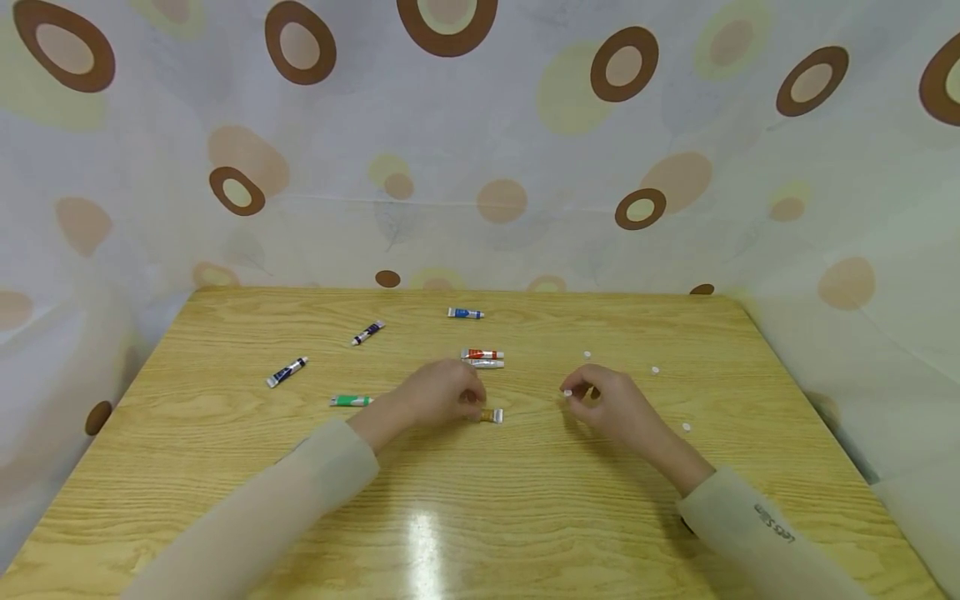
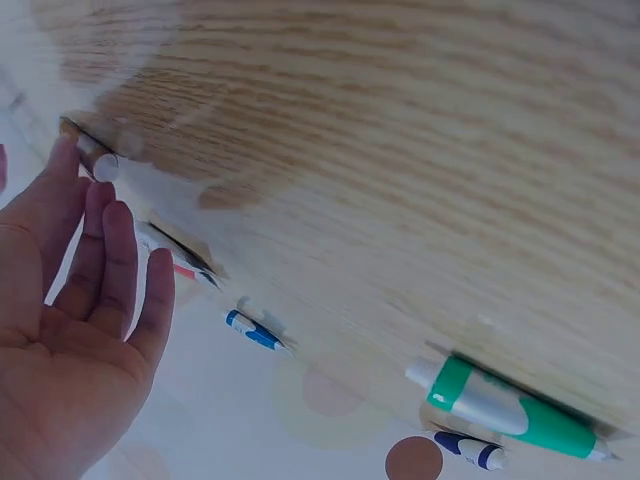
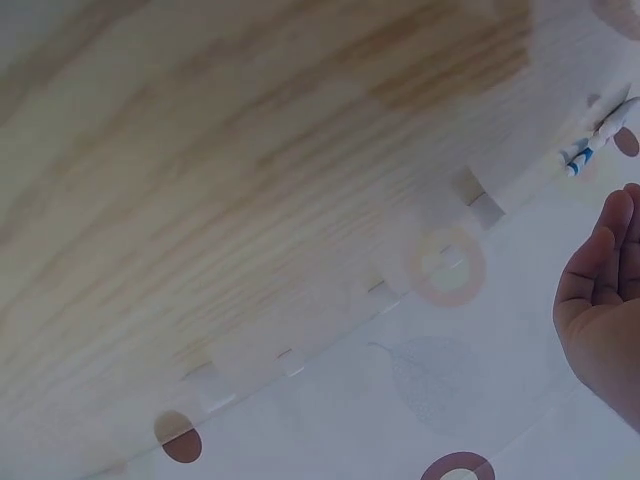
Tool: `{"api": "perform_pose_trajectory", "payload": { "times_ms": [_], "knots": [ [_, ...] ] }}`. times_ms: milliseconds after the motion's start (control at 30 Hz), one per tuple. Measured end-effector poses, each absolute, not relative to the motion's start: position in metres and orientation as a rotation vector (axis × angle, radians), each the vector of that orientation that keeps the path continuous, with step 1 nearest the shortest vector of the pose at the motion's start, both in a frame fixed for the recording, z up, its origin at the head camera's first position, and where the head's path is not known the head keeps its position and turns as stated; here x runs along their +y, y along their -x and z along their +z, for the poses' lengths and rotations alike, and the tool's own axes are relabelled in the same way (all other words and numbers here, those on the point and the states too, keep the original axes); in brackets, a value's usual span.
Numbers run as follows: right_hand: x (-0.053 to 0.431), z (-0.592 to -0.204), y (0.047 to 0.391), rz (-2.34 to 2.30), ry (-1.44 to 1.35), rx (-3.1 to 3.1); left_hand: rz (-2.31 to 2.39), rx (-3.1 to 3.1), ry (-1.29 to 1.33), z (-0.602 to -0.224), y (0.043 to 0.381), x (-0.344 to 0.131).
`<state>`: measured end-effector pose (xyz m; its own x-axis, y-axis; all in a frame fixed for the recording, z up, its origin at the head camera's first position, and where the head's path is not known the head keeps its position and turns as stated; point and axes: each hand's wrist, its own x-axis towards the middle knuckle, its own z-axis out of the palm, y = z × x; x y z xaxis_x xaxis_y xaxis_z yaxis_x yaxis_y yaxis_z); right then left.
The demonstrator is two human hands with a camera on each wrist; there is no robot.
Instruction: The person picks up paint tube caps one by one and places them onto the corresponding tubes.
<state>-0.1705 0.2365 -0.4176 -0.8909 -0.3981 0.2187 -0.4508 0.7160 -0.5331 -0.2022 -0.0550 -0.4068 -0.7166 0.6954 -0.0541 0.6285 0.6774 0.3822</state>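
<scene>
The tabletop (image 1: 555, 517) shows smooth wood grain, glossy enough to return a bright glare. The backdrop (image 1: 450, 117) is thin, creased sheeting; cloth or plastic cannot be determined. The green tube (image 2: 560, 432) has a metallic-looking crimped end and a plastic-looking white cap (image 2: 422, 373). Both sleeves (image 1: 285, 500) are matt cloth.

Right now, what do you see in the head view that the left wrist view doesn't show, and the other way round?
Only the head view shows the white disc pinched by the right hand, three loose discs lying on the table, and both pale sleeves.

Only the left wrist view shows the palm of the left hand and the pale end of the ochre tube, which the hand hides from above.

Both show the left hand at that tube, the green tube, the bright blue tube, the wooden tabletop and the patterned cloth.
</scene>
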Motion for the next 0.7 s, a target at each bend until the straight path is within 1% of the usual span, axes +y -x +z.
{"api": "perform_pose_trajectory", "payload": {
  "times_ms": [233,433,700],
  "knots": [
    [0.2359,-0.4176,0.1674,0.933,-0.675,-2.853,0.518,2.642,-1.048,-0.4111,0.1984,-0.0534],
    [0.2326,-0.4152,0.1647,0.931,-0.671,-2.858,0.505,2.646,-1.078,-0.4105,0.1960,-0.0549],
    [0.2288,-0.4122,0.1611,0.959,-0.673,-2.838,0.629,2.643,-1.036,-0.4072,0.1924,-0.0574]
  ]
}}
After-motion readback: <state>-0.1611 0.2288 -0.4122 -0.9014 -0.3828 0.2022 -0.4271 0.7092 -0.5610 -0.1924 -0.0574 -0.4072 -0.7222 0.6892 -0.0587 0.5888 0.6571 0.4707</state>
